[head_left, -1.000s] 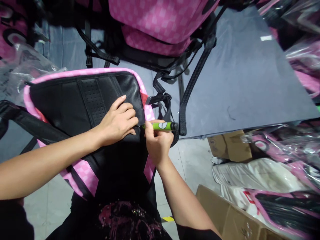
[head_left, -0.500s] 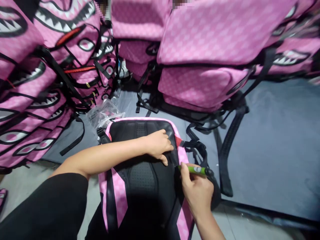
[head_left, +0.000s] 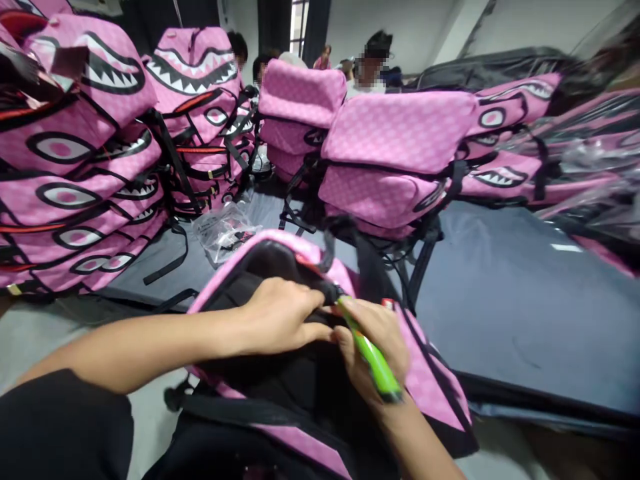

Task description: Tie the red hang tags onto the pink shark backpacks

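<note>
Grey tabletop [head_left: 500, 287] beyond; right fingers [head_left: 367, 315] around green marker [head_left: 379, 368], left fingers [head_left: 309, 298] at backpack [head_left: 433, 377], grip unclear.

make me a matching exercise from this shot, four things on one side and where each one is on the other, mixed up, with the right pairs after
Things
1. green marker
2. left hand
3. crumpled clear plastic
4. small white strip

Places
A. on the grey table, towards the picture's right edge
B. over the black side of the pink-edged backpack
C. in the right hand
D. on the grey table, left of the picture's middle

Right pairs: 1-C, 2-B, 3-D, 4-A
</note>
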`<state>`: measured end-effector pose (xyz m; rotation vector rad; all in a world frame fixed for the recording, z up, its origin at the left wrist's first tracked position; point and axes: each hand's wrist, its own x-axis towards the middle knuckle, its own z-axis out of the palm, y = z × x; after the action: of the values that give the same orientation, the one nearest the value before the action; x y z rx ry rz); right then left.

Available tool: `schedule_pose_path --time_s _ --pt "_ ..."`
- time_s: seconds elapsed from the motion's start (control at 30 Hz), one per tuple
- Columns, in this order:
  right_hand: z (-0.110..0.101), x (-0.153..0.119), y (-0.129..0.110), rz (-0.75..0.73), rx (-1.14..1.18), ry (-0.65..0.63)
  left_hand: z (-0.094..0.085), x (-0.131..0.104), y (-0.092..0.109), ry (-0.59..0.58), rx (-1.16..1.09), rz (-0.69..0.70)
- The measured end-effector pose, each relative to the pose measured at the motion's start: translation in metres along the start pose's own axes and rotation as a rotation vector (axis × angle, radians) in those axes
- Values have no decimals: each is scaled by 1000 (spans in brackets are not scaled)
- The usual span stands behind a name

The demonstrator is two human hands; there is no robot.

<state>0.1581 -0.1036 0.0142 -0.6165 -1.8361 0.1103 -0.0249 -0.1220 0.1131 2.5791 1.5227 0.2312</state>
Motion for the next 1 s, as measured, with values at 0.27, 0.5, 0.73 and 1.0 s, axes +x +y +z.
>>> schedule_pose_path --time_s 0.27,0.5,0.73,1.0 --pt "43 -42 8 128 22 -163 41 -41 -73 292 170 -13" --pt "46 -42 -15 290 224 -303 67 12 -94 -28 159 -92" --pt "46 -54 5 582 368 -335 85 17 -97 -17 243 -10" --pt "54 -36 21 667 346 -441 99 25 -91 -62 324 -103"
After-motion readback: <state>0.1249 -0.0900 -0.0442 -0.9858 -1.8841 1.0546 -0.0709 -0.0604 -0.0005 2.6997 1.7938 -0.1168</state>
